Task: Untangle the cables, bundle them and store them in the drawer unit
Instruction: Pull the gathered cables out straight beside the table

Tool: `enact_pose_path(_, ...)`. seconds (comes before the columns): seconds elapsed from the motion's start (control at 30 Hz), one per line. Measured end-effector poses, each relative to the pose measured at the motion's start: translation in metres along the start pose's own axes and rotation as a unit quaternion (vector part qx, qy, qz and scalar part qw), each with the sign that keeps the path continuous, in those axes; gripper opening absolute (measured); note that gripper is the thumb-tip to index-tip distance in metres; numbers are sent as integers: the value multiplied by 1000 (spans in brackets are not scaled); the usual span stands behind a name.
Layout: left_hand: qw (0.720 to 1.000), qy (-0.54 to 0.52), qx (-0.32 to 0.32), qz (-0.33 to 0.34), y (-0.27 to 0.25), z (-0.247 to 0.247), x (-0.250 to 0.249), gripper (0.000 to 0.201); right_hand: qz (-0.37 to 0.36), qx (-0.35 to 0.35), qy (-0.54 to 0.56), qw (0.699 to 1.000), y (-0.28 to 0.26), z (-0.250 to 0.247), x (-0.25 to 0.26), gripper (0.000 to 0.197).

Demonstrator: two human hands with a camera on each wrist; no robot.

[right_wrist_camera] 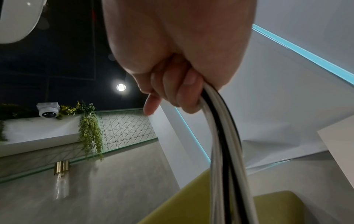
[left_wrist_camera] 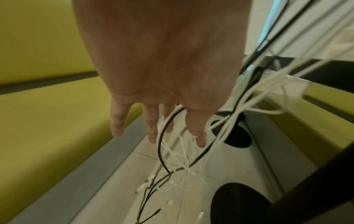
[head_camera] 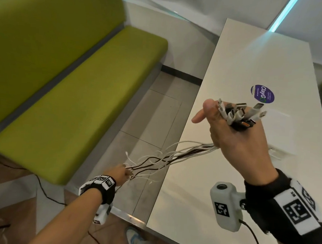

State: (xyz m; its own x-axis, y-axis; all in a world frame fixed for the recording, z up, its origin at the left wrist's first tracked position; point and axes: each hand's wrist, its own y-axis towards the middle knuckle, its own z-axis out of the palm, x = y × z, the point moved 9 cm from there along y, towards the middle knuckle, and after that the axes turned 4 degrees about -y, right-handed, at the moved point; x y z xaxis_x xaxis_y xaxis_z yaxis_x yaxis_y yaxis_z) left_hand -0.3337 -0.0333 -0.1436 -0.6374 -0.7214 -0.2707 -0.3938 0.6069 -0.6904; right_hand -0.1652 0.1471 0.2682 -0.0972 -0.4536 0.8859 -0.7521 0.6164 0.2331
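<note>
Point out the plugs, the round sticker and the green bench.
plugs (head_camera: 239, 114), head view, on the fanned ends above the right hand (head_camera: 236, 145).
round sticker (head_camera: 262, 94), head view, its purple middle.
green bench (head_camera: 78, 105), head view, seat cushion.

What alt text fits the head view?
The right hand grips a bunch of cables by their plugs above a white table, while the left hand combs straight fingers through the loose ends over the floor beside a green bench.
</note>
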Motion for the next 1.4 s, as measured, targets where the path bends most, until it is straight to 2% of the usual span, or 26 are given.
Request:
enact_pose_path(0.07,999,-42,2,-25,-2,-3,0,28,7,-9,5,1000,0,-5,-3,38)
enact_pose_path(0.17,995,-80,-35,-56,-2,-9,1,29,15,-22,0,1000,0,-12,-7,39)
enact_pose_path(0.27,993,-50,-62,-91,1,-10,8,39,16,-25,-11,1000,1,-14,-7,39)
enact_pose_path(0.37,993,-9,-84,-78,2,-9,9,24,14,-26,-6,1000,2,-15,-5,39)
enact_pose_path(0.4,994,-7,-82,-70,2,-5,11,32,12,-27,-11,999,3,-16,-4,40)
enact_pose_path(0.47,996,-1,-70,-52,4,6,15,63,11,-29,-12,999,3,-18,-3,41)
enact_pose_path(0.57,996,-19,-45,-73,5,21,27,76,10,-28,-13,999,5,-19,-2,39)
enact_pose_path(0.73,996,-63,-32,-61,11,24,29,45,10,-21,-19,1000,5,-12,-3,38)
enact_pose_path(0.83,984,-136,-87,-75,12,8,36,37,13,-21,-27,999,5,-10,-5,38)
enact_pose_path(0.93,942,-276,-177,-68,8,-11,42,32,14,-26,-20,999,6,-13,-5,38)
enact_pose_path(1.03,902,-376,-208,-24,4,-21,38,32,12,-26,-27,999,8,-13,-7,37)
enact_pose_path(1.13,903,-365,-228,-6,4,-29,35,38,12,-23,-29,999,8,-10,-8,36)
enact_pose_path(1.27,915,-346,-206,-8,10,-26,34,59,12,-17,-32,999,8,-6,-7,36)
enact_pose_path(1.33,915,-345,-207,2,8,-26,32,58,14,-13,-39,999,8,-5,-8,36)
enact_pose_path(1.4,906,-350,-238,5,4,-29,37,50,14,-10,-45,999,8,-4,-9,36)
